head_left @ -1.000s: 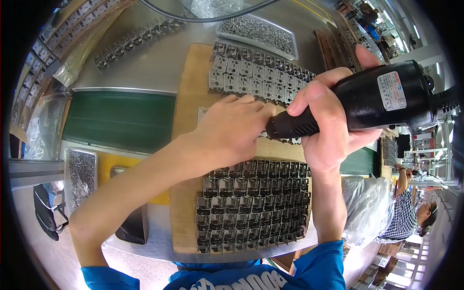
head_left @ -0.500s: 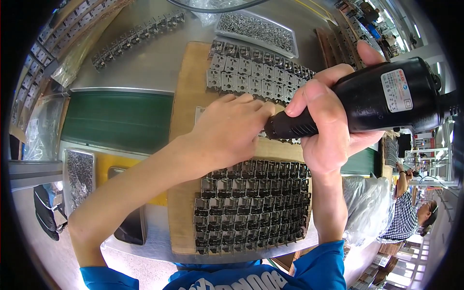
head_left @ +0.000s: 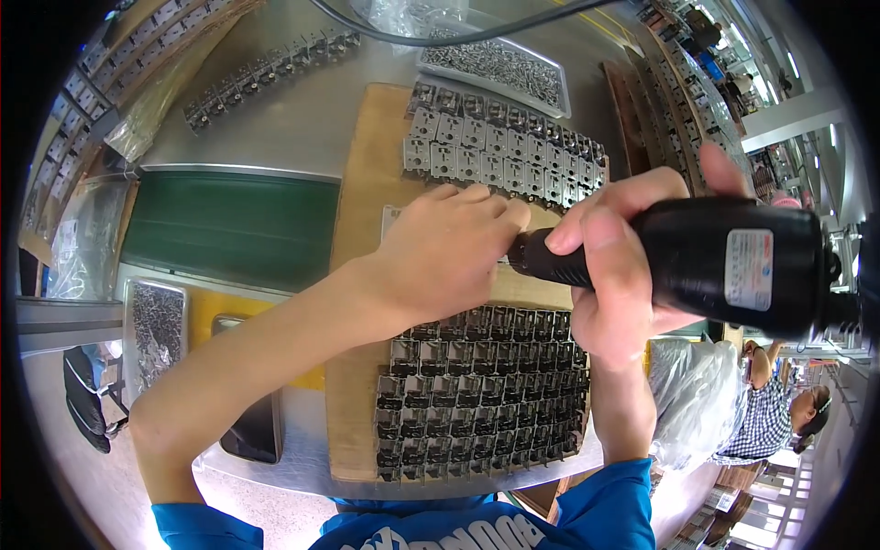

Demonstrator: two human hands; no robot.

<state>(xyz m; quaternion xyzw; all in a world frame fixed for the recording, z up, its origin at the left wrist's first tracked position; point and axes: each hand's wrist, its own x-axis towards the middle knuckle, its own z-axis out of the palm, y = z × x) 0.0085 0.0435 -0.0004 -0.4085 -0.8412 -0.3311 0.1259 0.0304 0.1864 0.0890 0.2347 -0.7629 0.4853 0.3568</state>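
My right hand (head_left: 616, 284) is wrapped round a black electric screwdriver (head_left: 689, 252), which lies nearly level with its nose pointing left. At that nose is my left hand (head_left: 449, 247), its fingers curled in and its back toward me; whatever they grip is hidden beneath them. Both hands are over a brown board (head_left: 353, 385), between two groups of small metal parts. The far group (head_left: 486, 151) shows flat silvery plates in rows. Closer to me, the near group (head_left: 481, 394) stands in several rows with dark insides showing.
A tray of small screws (head_left: 500, 73) stands beyond the board; another small-parts tray (head_left: 156, 325) is at left. A green belt (head_left: 229, 220) runs behind my left forearm. A dark phone-like slab (head_left: 252, 431) lies near the edge. A cable (head_left: 440, 41) crosses the top. A co-worker (head_left: 765, 417) is at right.
The screwdriver's rear end has dropped toward me, and my right hand has lowered slightly with it. My left hand stays at the nose. The whole view has shifted a little.
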